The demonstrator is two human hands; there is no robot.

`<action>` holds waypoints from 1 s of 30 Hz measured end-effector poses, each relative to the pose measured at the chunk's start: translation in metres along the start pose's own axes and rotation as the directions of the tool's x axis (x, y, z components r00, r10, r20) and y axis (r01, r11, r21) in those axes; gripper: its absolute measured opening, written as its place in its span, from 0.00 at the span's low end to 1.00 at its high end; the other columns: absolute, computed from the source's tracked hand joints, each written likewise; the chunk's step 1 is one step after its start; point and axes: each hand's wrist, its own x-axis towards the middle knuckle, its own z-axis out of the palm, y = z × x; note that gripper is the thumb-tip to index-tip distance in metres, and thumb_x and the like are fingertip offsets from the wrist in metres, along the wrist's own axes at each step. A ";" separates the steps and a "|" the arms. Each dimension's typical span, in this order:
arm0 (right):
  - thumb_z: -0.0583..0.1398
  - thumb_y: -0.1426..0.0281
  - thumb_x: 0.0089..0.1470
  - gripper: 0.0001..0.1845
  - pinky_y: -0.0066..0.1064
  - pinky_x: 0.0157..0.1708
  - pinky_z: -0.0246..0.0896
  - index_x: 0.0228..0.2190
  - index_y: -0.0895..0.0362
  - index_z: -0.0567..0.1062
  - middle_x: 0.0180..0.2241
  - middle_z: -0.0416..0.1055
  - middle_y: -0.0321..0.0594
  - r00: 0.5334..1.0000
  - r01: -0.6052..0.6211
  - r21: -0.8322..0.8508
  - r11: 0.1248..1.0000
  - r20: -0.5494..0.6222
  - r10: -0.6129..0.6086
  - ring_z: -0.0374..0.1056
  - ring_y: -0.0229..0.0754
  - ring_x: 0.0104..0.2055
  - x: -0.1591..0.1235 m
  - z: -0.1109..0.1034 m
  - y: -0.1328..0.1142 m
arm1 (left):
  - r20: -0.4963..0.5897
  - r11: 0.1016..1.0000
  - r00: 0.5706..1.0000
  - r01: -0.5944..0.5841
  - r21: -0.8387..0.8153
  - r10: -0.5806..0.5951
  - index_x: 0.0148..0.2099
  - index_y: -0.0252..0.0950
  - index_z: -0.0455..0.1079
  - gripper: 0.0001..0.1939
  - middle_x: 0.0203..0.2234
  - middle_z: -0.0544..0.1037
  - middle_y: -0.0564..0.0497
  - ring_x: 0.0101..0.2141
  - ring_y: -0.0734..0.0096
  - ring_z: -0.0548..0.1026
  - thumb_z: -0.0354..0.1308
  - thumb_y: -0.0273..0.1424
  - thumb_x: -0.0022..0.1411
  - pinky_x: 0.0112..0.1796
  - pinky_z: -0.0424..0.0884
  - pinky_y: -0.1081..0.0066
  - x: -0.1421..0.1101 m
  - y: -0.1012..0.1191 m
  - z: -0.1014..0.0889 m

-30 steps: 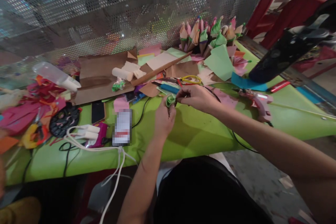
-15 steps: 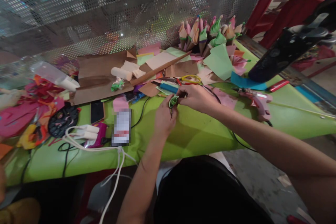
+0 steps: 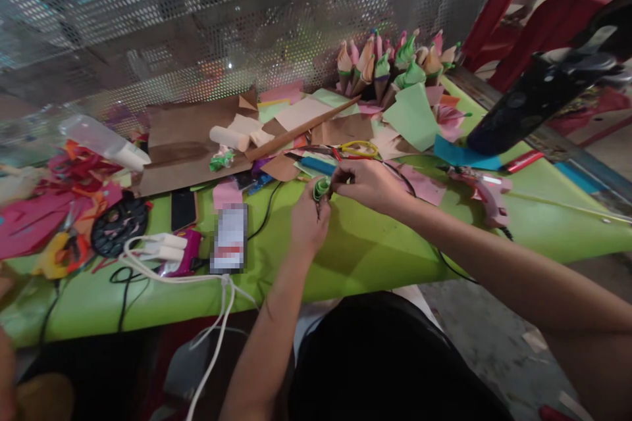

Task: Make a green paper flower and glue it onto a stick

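Note:
My left hand (image 3: 309,220) is closed around a green rolled-paper swirl (image 3: 321,189), its coiled end facing up above the fingers. My right hand (image 3: 365,183) pinches at the right edge of this swirl, its fingertips bent inward and partly hidden. Just behind the hands lies a blue-handled tool (image 3: 316,165). Farther back at the right stand several finished paper ice-cream cones (image 3: 382,72) with swirled tops in green, peach and pink.
A pink glue gun (image 3: 486,194) and a dark bottle (image 3: 523,102) are on the right. Paper scraps (image 3: 412,115) and brown card (image 3: 182,131) cover the back. At left are a phone (image 3: 228,240) with white cables, a yellow-orange glue gun (image 3: 56,255) and pink paper (image 3: 34,220).
The swirl in my left hand has shifted slightly left and up, with its coil turned a little. My right hand stays at its edge, moved barely left.

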 end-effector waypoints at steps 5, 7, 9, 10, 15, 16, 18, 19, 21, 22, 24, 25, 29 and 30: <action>0.63 0.69 0.50 0.05 0.30 0.32 0.58 0.29 0.56 0.79 0.28 0.78 0.37 1.000 0.015 0.013 1.000 -0.008 -0.015 0.69 0.40 0.30 -0.005 -0.011 0.004 | 0.003 0.998 0.999 0.032 -0.048 -0.032 0.56 0.37 0.69 0.17 0.36 0.81 0.46 0.36 0.62 0.79 0.49 0.35 0.70 0.42 0.74 0.64 -0.001 -0.002 -0.002; 0.63 0.66 0.51 0.07 0.31 0.31 0.57 0.29 0.56 0.79 0.27 0.77 0.37 0.999 0.000 -0.002 1.000 -0.043 0.000 0.68 0.40 0.29 -0.012 -0.021 0.010 | -0.007 0.998 0.999 0.033 -0.062 -0.033 0.54 0.37 0.70 0.16 0.33 0.79 0.47 0.33 0.64 0.78 0.48 0.36 0.71 0.40 0.73 0.65 -0.001 -0.003 -0.003; 0.63 0.62 0.53 0.10 0.31 0.30 0.57 0.30 0.56 0.80 0.27 0.76 0.37 0.997 -0.032 -0.020 0.999 -0.074 0.031 0.67 0.40 0.28 -0.023 -0.034 0.019 | -0.012 0.997 1.000 0.025 -0.068 -0.026 0.54 0.36 0.70 0.16 0.33 0.79 0.48 0.32 0.65 0.77 0.48 0.37 0.72 0.38 0.72 0.66 -0.002 -0.004 -0.004; 0.63 0.60 0.53 0.12 0.31 0.30 0.56 0.31 0.56 0.80 0.26 0.75 0.38 0.994 -0.057 -0.033 0.998 -0.091 0.054 0.67 0.40 0.28 -0.031 -0.042 0.024 | -0.017 0.998 1.000 0.018 -0.066 -0.019 0.53 0.36 0.70 0.16 0.33 0.79 0.48 0.31 0.66 0.76 0.47 0.37 0.72 0.38 0.72 0.67 -0.002 -0.004 -0.004; 0.64 0.55 0.55 0.15 0.37 0.33 0.59 0.36 0.54 0.80 0.33 0.78 0.45 0.946 -0.249 -0.045 0.967 -0.223 0.234 0.69 0.44 0.32 -0.081 -0.083 0.055 | -0.065 0.999 0.998 -0.013 -0.041 0.010 0.50 0.36 0.70 0.15 0.32 0.79 0.46 0.31 0.66 0.76 0.47 0.37 0.72 0.36 0.71 0.68 -0.002 -0.006 -0.004; 0.64 0.56 0.55 0.15 0.37 0.31 0.60 0.37 0.53 0.81 0.33 0.78 0.46 0.927 -0.306 -0.032 0.952 -0.236 0.290 0.69 0.44 0.30 -0.092 -0.091 0.062 | -0.067 0.999 0.998 -0.015 -0.042 0.013 0.50 0.36 0.70 0.15 0.33 0.79 0.46 0.32 0.66 0.76 0.47 0.37 0.72 0.36 0.71 0.69 -0.002 -0.006 -0.005; 0.65 0.54 0.53 0.16 0.37 0.25 0.57 0.38 0.51 0.80 0.28 0.75 0.44 0.851 -0.451 -0.054 0.891 -0.327 0.411 0.66 0.42 0.24 -0.113 -0.103 0.077 | -0.069 0.999 0.998 -0.015 -0.041 0.012 0.49 0.36 0.70 0.14 0.34 0.80 0.45 0.33 0.65 0.77 0.47 0.37 0.72 0.37 0.72 0.69 -0.001 -0.006 -0.005; 0.65 0.54 0.52 0.15 0.37 0.26 0.57 0.38 0.50 0.80 0.30 0.75 0.44 0.815 -0.489 -0.098 0.867 -0.404 0.414 0.67 0.43 0.25 -0.123 -0.107 0.083 | -0.066 0.999 0.998 -0.010 -0.040 0.008 0.48 0.36 0.71 0.15 0.34 0.81 0.45 0.33 0.64 0.78 0.47 0.38 0.71 0.37 0.72 0.69 0.000 -0.006 -0.006; 0.65 0.54 0.50 0.14 0.40 0.30 0.60 0.33 0.51 0.78 0.34 0.76 0.48 0.749 -0.536 -0.173 0.826 -0.550 0.370 0.68 0.46 0.28 -0.140 -0.110 0.094 | -0.082 0.999 0.997 -0.008 -0.044 0.004 0.48 0.35 0.71 0.16 0.36 0.81 0.43 0.36 0.62 0.79 0.47 0.39 0.71 0.39 0.73 0.67 0.002 -0.008 -0.007; 0.64 0.53 0.51 0.16 0.42 0.32 0.61 0.33 0.52 0.76 0.35 0.75 0.50 0.714 -0.571 -0.178 0.802 -0.590 0.378 0.69 0.48 0.31 -0.146 -0.109 0.099 | -0.089 0.998 0.996 -0.015 -0.055 0.010 0.49 0.35 0.71 0.17 0.37 0.82 0.42 0.37 0.61 0.80 0.47 0.40 0.70 0.40 0.74 0.67 0.003 -0.009 -0.008; 0.62 0.46 0.51 0.25 0.42 0.32 0.61 0.39 0.54 0.74 0.36 0.75 0.50 0.683 -0.629 -0.131 0.766 -0.565 0.464 0.70 0.50 0.32 -0.152 -0.103 0.106 | -0.091 0.997 0.996 -0.020 -0.080 0.012 0.54 0.36 0.71 0.20 0.42 0.82 0.41 0.41 0.59 0.80 0.47 0.42 0.70 0.42 0.75 0.65 0.005 -0.012 -0.008; 0.61 0.44 0.50 0.30 0.41 0.31 0.60 0.43 0.55 0.73 0.36 0.75 0.48 0.650 -0.659 -0.087 0.747 -0.565 0.508 0.70 0.50 0.31 -0.153 -0.099 0.110 | -0.092 0.996 0.996 -0.027 -0.090 0.018 0.55 0.35 0.70 0.21 0.45 0.82 0.40 0.42 0.58 0.81 0.47 0.43 0.70 0.43 0.75 0.65 0.006 -0.014 -0.007; 0.62 0.44 0.47 0.38 0.38 0.31 0.57 0.51 0.56 0.67 0.35 0.76 0.43 0.649 -0.661 -0.081 0.746 -0.561 0.514 0.71 0.52 0.34 -0.149 -0.087 0.121 | -0.085 0.994 0.996 -0.031 -0.105 0.022 0.57 0.35 0.70 0.24 0.46 0.82 0.40 0.45 0.57 0.81 0.46 0.44 0.69 0.42 0.76 0.65 0.009 -0.019 -0.006; 0.63 0.47 0.46 0.37 0.37 0.31 0.56 0.52 0.56 0.67 0.35 0.75 0.43 0.652 -0.658 -0.099 0.746 -0.571 0.499 0.71 0.52 0.34 -0.148 -0.086 0.123 | -0.092 0.994 0.996 -0.032 -0.107 0.022 0.57 0.35 0.70 0.24 0.46 0.82 0.40 0.45 0.57 0.81 0.46 0.44 0.69 0.42 0.77 0.65 0.009 -0.019 -0.006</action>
